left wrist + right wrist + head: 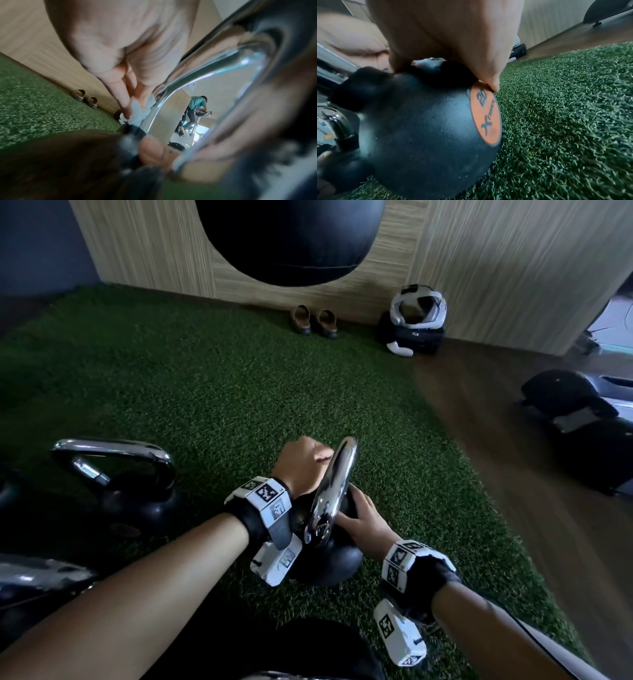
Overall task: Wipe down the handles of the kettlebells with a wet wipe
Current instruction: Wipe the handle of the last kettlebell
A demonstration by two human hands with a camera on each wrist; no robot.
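A black kettlebell (329,563) with a chrome handle (337,487) stands on the green turf in the middle of the head view. My left hand (301,463) is curled at the far left side of that handle. In the left wrist view its fingers pinch a white wet wipe (137,112) against the chrome handle (188,83). My right hand (359,515) lies on the ball just right of the handle's base. Its fingers (488,75) press down on the kettlebell (419,121), one tip touching the orange label (486,115).
A second kettlebell (137,484) stands to the left, and another chrome handle (34,577) shows at the lower left. A punching bag (291,237) hangs ahead. Shoes (313,321) and a headset on a black bag (416,309) sit by the wall. Black equipment (582,412) stands right.
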